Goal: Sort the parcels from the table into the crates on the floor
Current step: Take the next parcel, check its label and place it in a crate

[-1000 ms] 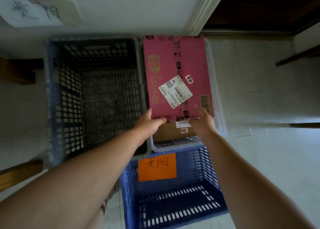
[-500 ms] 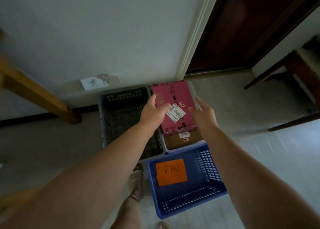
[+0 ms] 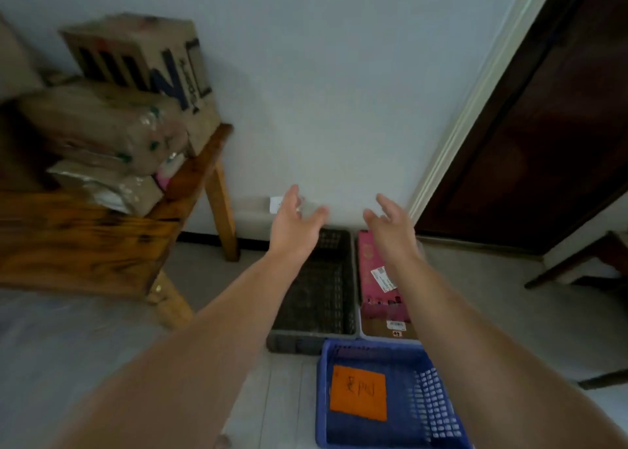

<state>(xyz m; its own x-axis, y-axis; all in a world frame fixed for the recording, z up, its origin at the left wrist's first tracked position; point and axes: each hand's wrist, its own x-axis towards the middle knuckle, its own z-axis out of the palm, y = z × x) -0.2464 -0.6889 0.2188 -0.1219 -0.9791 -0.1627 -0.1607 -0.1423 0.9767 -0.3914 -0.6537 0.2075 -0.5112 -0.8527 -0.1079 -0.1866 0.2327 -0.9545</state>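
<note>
Lying in the pale crate [image 3: 359, 329], pink parcel [image 3: 372, 272] (white label).

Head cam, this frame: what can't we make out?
- Pink parcel: the right forearm crosses its right side; its label is too small to read.
- Parcels on the table: motion blur; the stack runs off the left edge, so no count.
- Orange label in the blue crate: writing too blurred to read.
- Paper note on the wall: mostly behind the left hand.

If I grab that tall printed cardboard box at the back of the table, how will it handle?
The printed cardboard box looks rigid, so probably stiff. It stands tall at the back of the wooden table, so likely tippy, probably needing both hands. Weight can't be judged.
</note>
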